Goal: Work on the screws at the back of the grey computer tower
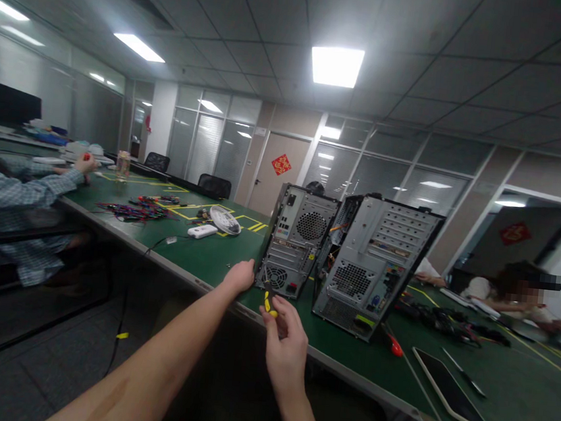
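Two computer tower cases stand on the green table [216, 257] with their back panels toward me: a left case [296, 248] and a right case [374, 266]. My left hand [240, 277] rests against the lower left corner of the left case, fingers curled on its edge. Just in front of that case's bottom edge, my right hand [284, 333] is pinched on a screwdriver with a yellow and black handle [269, 302], its tip pointing up at the back panel near the lower fan grille.
A red-handled screwdriver [393, 344], a tablet [451, 392] and a thin tool [463, 374] lie right of the cases. A small white fan [225, 220], a white box [202, 231] and coloured cables [132, 209] lie to the left. Other people sit at far left [19, 192] and far right [520, 296].
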`<move>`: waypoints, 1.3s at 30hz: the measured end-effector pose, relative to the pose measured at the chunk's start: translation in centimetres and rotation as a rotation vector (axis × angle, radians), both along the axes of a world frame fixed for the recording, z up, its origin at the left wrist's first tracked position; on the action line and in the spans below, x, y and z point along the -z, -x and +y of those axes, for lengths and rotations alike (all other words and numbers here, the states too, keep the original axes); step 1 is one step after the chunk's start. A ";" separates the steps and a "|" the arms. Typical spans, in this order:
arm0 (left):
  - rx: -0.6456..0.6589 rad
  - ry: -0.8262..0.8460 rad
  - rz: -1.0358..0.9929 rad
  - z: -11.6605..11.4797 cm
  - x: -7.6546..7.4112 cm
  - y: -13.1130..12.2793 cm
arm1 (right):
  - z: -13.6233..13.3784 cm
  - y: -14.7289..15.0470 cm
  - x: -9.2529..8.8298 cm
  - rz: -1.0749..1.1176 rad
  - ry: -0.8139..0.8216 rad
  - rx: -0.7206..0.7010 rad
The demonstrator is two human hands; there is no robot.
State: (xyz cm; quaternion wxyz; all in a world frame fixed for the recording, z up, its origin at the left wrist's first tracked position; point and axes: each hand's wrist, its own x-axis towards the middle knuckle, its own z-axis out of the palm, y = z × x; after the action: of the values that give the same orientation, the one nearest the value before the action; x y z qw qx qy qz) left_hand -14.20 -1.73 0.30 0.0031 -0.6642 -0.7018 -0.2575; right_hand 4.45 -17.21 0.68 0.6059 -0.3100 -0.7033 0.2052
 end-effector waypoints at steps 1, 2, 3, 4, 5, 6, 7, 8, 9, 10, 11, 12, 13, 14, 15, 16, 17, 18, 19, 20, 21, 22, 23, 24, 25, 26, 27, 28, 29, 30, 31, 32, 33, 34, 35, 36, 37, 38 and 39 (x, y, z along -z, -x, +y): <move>0.002 -0.004 0.002 0.0 0.0 0.0 | 0.1 0.0 0.1 0.017 0.009 -0.013; 0.003 -0.010 0.004 0.0 0.1 0.0 | 0.1 0.1 0.1 0.027 0.016 -0.022; 0.004 -0.016 0.006 0.0 0.1 0.0 | 0.1 0.1 0.2 0.030 0.021 -0.028; 0.004 -0.019 0.006 0.0 0.1 0.0 | 0.1 0.1 0.2 0.023 0.023 -0.030; 0.004 -0.019 0.005 0.0 0.0 0.0 | 0.1 0.0 0.2 0.009 0.018 -0.025; 0.004 -0.018 0.004 0.0 0.0 0.0 | 0.0 -0.1 0.1 -0.011 0.009 -0.014; 0.004 -0.015 0.004 -0.1 -0.1 0.0 | 0.0 -0.2 0.0 -0.035 -0.006 0.007; 0.004 -0.013 0.004 -0.1 -0.1 0.0 | -0.1 -0.3 -0.2 -0.063 -0.023 0.033; 0.005 -0.012 0.005 -0.2 -0.2 0.0 | -0.2 -0.4 -0.4 -0.092 -0.041 0.060; 0.005 -0.010 0.005 -0.2 -0.2 0.0 | -0.3 -0.5 -0.6 -0.118 -0.059 0.084; 0.004 -0.008 0.006 -0.3 -0.2 0.0 | -0.4 -0.6 -0.7 -0.140 -0.075 0.100; 0.002 -0.004 0.005 -0.3 -0.3 0.0 | -0.5 -0.6 -0.9 -0.161 -0.088 0.105; -0.001 0.000 0.004 -0.3 -0.3 0.0 | -0.6 -0.7 -1.0 -0.180 -0.097 0.104; -0.004 0.003 0.004 -0.3 -0.3 0.0 | -0.7 -0.7 -1.0 -0.199 -0.104 0.099; -0.006 0.005 0.003 -0.3 -0.3 -0.1 | -0.8 -0.8 -1.0 -0.220 -0.108 0.093; -0.006 0.006 0.004 -0.3 -0.3 -0.1 | -0.8 -0.8 -1.0 -0.243 -0.112 0.085; -0.005 0.007 0.003 -0.3 -0.3 -0.1 | -0.8 -0.9 -1.0 -0.264 -0.117 0.077; -0.003 0.007 0.003 -0.3 -0.3 -0.1 | -0.9 -0.9 -1.0 -0.279 -0.121 0.073; -0.003 0.010 0.002 -0.3 -0.3 -0.1 | -0.9 -0.9 -1.0 -0.286 -0.122 0.071; -0.002 0.014 0.002 -0.3 -0.3 -0.1 | -0.9 -0.8 -1.0 -0.284 -0.119 0.073; -0.002 0.017 0.002 -0.3 -0.3 -0.1 | -0.9 -0.8 -1.0 -0.274 -0.111 0.077; -0.003 0.019 0.004 -0.3 -0.3 -0.1 | -0.9 -0.7 -1.0 -0.260 -0.098 0.081; -0.003 0.020 0.006 -0.3 -0.3 -0.1 | -0.9 -0.6 -1.0 -0.244 -0.082 0.084; -0.005 0.020 0.008 -0.3 -0.3 -0.1 | -0.8 -0.5 -0.9 -0.226 -0.066 0.084; -0.006 0.020 0.010 -0.3 -0.3 -0.1 | -0.8 -0.4 -0.9 -0.209 -0.049 0.080; -0.007 0.018 0.011 -0.3 -0.3 -0.1 | -0.7 -0.3 -0.7 -0.192 -0.033 0.075; -0.008 0.018 0.011 -0.3 -0.2 -0.1 | -0.7 -0.2 -0.6 -0.175 -0.019 0.069; -0.009 0.018 0.011 -0.3 -0.2 -0.1 | -0.7 -0.1 -0.5 -0.160 -0.009 0.062; -0.009 0.016 0.011 -0.2 -0.2 -0.1 | -0.6 -0.1 -0.4 -0.149 -0.003 0.055; -0.007 0.015 0.011 -0.2 -0.1 -0.1 | -0.6 0.0 -0.3 -0.142 0.001 0.049; -0.005 0.015 0.011 -0.2 -0.1 -0.1 | -0.5 0.0 -0.2 -0.135 0.005 0.047; -0.002 0.015 0.011 -0.2 -0.1 -0.1 | -0.5 0.0 -0.2 -0.126 0.010 0.047; 0.001 0.014 0.010 -0.2 -0.1 -0.1 | -0.5 0.0 -0.2 -0.116 0.014 0.046; 0.003 0.012 0.009 -0.2 -0.1 0.0 | -0.4 -0.1 -0.1 -0.107 0.017 0.044; 0.005 0.009 0.008 -0.2 -0.2 0.0 | -0.4 -0.1 -0.1 -0.098 0.018 0.040; 0.005 0.003 0.008 -0.2 -0.2 0.0 | -0.4 -0.2 -0.2 -0.094 0.015 0.035; 0.006 -0.003 0.008 -0.2 -0.2 0.0 | -0.4 -0.3 -0.2 -0.094 0.009 0.032; 0.006 -0.006 0.008 -0.3 -0.2 0.0 | -0.4 -0.3 -0.3 -0.101 0.001 0.032; 0.006 -0.006 0.007 -0.3 -0.3 -0.1 | -0.5 -0.4 -0.4 -0.114 -0.010 0.038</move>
State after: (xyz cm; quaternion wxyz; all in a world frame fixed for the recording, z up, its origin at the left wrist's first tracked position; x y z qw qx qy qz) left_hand -14.14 -2.02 0.57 0.0068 -0.6673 -0.6988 -0.2575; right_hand 4.86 -17.72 1.04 0.5704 -0.3316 -0.7315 0.1721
